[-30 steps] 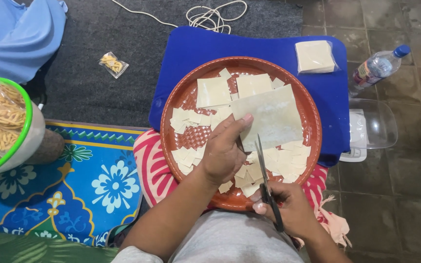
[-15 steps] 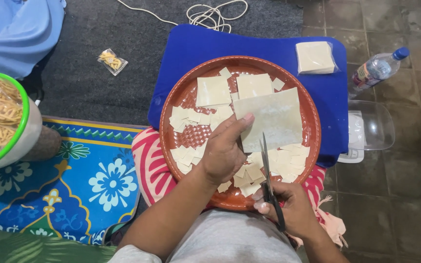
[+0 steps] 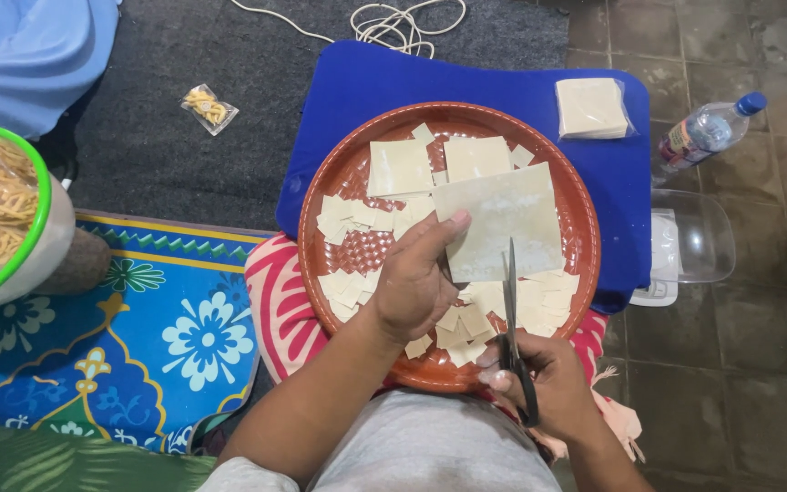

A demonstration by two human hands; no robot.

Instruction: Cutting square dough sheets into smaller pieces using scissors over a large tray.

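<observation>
Cutting under way — left hand (image 3: 416,282) pinching the left edge of a pale square dough sheet (image 3: 501,223), held flat just above the round reddish-brown woven tray (image 3: 321,196). Right hand (image 3: 539,383) clenched through the handles of black-handled steel scissors (image 3: 512,333), blades pointing up the tray and biting into the sheet's lower edge, seemingly closed or nearly so. Mid-strip, by the look of it; likely calls for a straight run of the blades up the sheet, fingers kept clear to the left. Sheet just right of the left thumb, directly ahead of the scissor tips. Small cut squares (image 3: 357,219) heaped below — uncut stack in clear wrap (image 3: 591,107) waiting on the blue board (image 3: 357,100).
</observation>
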